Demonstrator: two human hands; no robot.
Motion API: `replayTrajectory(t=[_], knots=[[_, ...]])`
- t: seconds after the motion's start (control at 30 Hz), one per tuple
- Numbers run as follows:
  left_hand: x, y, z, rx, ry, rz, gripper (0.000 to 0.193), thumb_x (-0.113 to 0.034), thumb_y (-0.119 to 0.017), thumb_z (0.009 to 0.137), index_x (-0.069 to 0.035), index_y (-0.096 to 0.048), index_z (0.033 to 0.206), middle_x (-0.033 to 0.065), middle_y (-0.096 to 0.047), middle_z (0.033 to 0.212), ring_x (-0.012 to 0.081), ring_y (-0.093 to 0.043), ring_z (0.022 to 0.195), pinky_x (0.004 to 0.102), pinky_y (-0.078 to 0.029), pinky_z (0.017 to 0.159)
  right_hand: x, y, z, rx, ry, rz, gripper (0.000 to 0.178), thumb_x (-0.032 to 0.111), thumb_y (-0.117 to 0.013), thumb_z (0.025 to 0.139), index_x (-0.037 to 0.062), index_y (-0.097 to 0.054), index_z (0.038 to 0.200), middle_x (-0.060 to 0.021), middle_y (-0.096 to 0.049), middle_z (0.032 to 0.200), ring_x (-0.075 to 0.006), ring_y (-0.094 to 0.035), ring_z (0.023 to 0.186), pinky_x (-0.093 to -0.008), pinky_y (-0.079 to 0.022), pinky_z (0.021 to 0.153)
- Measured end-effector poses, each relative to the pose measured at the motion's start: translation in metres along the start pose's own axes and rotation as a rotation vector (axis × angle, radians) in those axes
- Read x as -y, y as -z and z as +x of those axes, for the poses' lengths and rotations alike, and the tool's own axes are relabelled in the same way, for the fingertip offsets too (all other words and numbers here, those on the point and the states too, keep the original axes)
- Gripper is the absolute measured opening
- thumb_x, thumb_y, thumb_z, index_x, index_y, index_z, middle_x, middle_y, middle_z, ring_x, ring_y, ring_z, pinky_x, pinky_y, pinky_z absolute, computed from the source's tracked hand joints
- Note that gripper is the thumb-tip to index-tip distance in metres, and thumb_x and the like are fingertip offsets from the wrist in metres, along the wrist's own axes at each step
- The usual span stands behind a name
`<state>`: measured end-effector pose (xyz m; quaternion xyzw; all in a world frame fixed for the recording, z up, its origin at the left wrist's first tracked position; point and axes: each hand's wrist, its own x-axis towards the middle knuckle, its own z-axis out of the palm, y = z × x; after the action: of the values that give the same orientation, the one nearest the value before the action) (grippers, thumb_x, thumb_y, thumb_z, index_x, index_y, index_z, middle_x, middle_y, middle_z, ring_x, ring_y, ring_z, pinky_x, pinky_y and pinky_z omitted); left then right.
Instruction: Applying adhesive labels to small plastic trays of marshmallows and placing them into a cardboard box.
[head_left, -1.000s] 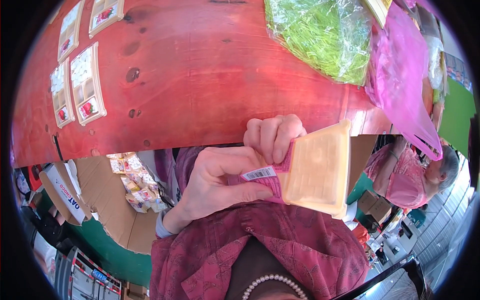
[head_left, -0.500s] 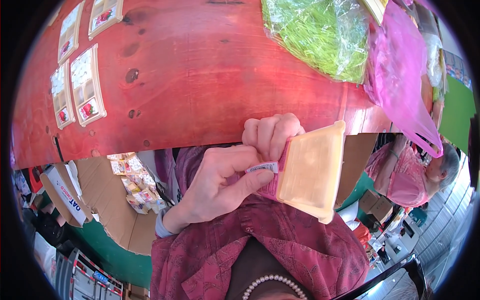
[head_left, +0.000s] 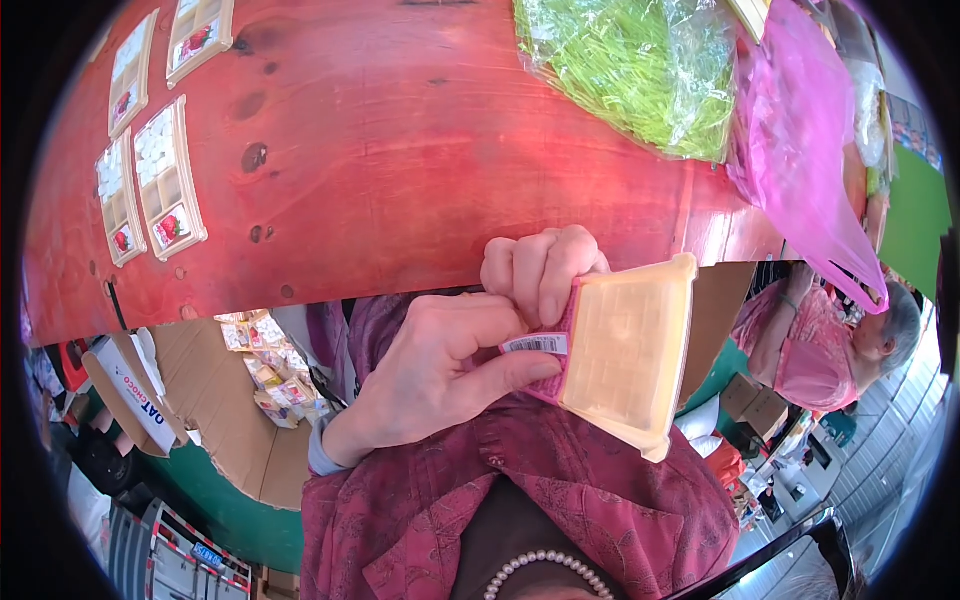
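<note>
Holding yellow plastic box (head_left: 630,350) | left hand (head_left: 440,370): grip pinched on pink label (head_left: 553,343) | right hand (head_left: 540,270): grip curled against label

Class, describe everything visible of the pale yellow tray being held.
The tray looks like pale yellow, translucent plastic, flaring toward a rimmed edge, with faint ridges. A pink label with a white barcode sticker covers its narrower end. It is held tilted near the red table. The left hand grips the label end; the right hand curls against the upper corner.
</note>
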<state>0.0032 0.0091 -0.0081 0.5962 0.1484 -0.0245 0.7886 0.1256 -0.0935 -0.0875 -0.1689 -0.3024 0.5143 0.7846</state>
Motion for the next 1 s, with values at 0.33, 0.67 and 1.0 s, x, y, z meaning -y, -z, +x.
replayTrajectory(t=[0.33,0.67,1.0], knots=[[-0.002,0.0,0.002,0.051,0.128,-0.037,0.018,-0.013,-0.069,0.077,0.003,-0.062,0.075,0.0079,-0.053,0.058,0.0106,-0.05,0.056,0.0265,-0.04,0.053,0.002,0.0,0.0,0.013,-0.013,0.051,0.024,0.024,-0.057,0.084,0.0038,-0.062,0.072,-0.007,-0.057,0.068,-0.0192,-0.044,0.064,-0.0309,-0.037,0.058],[0.003,-0.001,0.006,-0.043,0.347,-0.396,0.011,-0.002,-0.074,0.068,0.004,-0.067,0.074,0.0019,-0.057,0.056,0.0036,-0.048,0.049,0.0179,-0.032,0.044,0.0,-0.011,0.0,-0.076,0.071,0.04,0.03,0.027,-0.047,0.091,0.0072,-0.06,0.072,-0.0094,-0.064,0.075,-0.0173,-0.053,0.067,-0.0333,-0.034,0.077],[0.004,-0.012,0.004,-0.09,0.379,-0.369,0.011,-0.002,-0.075,0.067,0.001,-0.065,0.068,-0.0006,-0.058,0.058,0.0026,-0.048,0.05,0.0176,-0.034,0.045,0.002,-0.005,-0.004,-0.044,0.024,0.123,0.02,0.025,-0.059,0.085,0.0094,-0.06,0.073,-0.0054,-0.064,0.072,-0.0209,-0.05,0.087,-0.0364,-0.033,0.085]])
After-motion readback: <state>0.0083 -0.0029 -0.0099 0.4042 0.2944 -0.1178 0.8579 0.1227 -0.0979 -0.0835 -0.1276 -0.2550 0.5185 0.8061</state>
